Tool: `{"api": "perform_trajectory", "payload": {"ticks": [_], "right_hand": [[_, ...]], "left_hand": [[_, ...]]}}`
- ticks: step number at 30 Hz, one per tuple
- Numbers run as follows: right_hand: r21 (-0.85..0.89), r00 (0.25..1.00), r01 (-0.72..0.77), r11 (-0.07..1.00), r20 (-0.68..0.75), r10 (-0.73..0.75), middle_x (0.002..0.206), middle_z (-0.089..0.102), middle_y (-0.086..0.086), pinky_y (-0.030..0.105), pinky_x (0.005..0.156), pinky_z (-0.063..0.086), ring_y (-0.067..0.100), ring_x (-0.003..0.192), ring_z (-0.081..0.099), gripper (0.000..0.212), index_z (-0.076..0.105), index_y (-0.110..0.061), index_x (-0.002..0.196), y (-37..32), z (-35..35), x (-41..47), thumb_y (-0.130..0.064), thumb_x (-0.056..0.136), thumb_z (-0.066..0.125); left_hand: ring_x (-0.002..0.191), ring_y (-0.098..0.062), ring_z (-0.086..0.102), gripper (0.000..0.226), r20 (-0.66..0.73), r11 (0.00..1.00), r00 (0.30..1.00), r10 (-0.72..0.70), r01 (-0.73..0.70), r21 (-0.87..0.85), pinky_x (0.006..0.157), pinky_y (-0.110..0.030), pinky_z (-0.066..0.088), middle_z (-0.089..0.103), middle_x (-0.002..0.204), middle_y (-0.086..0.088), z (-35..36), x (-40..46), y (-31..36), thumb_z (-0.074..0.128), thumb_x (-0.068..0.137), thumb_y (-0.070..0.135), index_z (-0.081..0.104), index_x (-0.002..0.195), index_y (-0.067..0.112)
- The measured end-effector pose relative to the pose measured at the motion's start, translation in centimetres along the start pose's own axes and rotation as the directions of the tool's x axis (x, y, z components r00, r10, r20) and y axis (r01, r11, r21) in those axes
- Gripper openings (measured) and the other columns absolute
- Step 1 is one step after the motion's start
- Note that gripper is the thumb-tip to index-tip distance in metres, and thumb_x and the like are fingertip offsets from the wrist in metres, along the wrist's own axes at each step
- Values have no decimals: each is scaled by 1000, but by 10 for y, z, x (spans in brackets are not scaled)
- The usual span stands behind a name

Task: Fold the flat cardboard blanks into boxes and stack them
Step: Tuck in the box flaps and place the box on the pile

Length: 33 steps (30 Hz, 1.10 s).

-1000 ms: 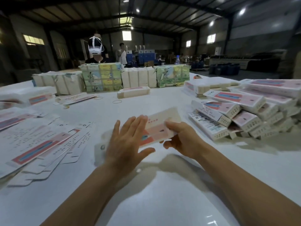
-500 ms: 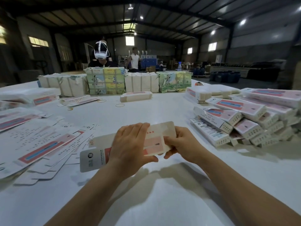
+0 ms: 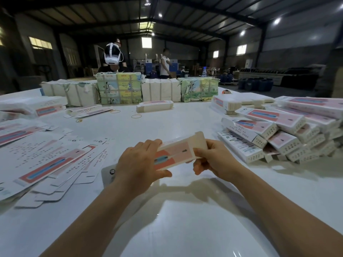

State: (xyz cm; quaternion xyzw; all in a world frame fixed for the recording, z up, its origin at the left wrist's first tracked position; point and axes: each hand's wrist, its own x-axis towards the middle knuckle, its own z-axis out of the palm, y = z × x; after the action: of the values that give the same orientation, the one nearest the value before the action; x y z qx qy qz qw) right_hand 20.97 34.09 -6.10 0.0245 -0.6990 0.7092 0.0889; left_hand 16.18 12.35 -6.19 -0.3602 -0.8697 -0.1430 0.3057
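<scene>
Both my hands hold one pink and white cardboard blank [image 3: 178,153] above the white table [image 3: 185,229]. My left hand [image 3: 138,165] grips its left part, fingers over the top edge and thumb underneath. My right hand [image 3: 213,160] pinches its right end, where a plain flap sticks up. The blank's white left end pokes out below my left hand. Flat blanks [image 3: 48,160] lie fanned out on the left. A pile of folded boxes [image 3: 278,134] sits on the right.
Wrapped bundles [image 3: 118,88] line the table's far side, with one folded box [image 3: 155,106] in front of them. Rubber bands [image 3: 136,116] lie mid-table. A person wearing a white headset [image 3: 112,54] stands behind the bundles; another person [image 3: 164,64] walks farther back.
My left hand went from flat on the blank to gripping it. The blank has lifted off the table and its sides have been pushed closer, with the right flap now raised.
</scene>
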Motion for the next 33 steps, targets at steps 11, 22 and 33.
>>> {"api": "perform_trajectory", "payload": {"ticks": [11,22,33], "right_hand": [[-487,782,299,820,-367,-503,79,61,-9,33,61,53,14,68,59,23,72,-14,101,6,35,-10,-1,90,55],[-451,896,249,857,-228,-380,79,53,-4,20,59,47,3,65,50,56,37,-27,141,5,42,-14,-4,92,53],[-418,914,233,878,-214,-344,92,57,0,18,66,45,10,74,53,29,66,-39,96,2,48,-14,-15,97,50]], "left_hand": [[60,-9,43,56,60,961,963,-262,266,-70,47,-18,23,44,80,17,0,4,-10,65,66,71,45,99,31],[70,-8,53,59,214,971,955,-203,225,-86,57,-21,42,53,94,18,3,-1,-8,63,66,73,45,108,35],[69,-8,53,58,220,974,955,-198,216,-61,58,-20,44,47,89,18,8,0,-2,61,68,72,45,108,34]]}}
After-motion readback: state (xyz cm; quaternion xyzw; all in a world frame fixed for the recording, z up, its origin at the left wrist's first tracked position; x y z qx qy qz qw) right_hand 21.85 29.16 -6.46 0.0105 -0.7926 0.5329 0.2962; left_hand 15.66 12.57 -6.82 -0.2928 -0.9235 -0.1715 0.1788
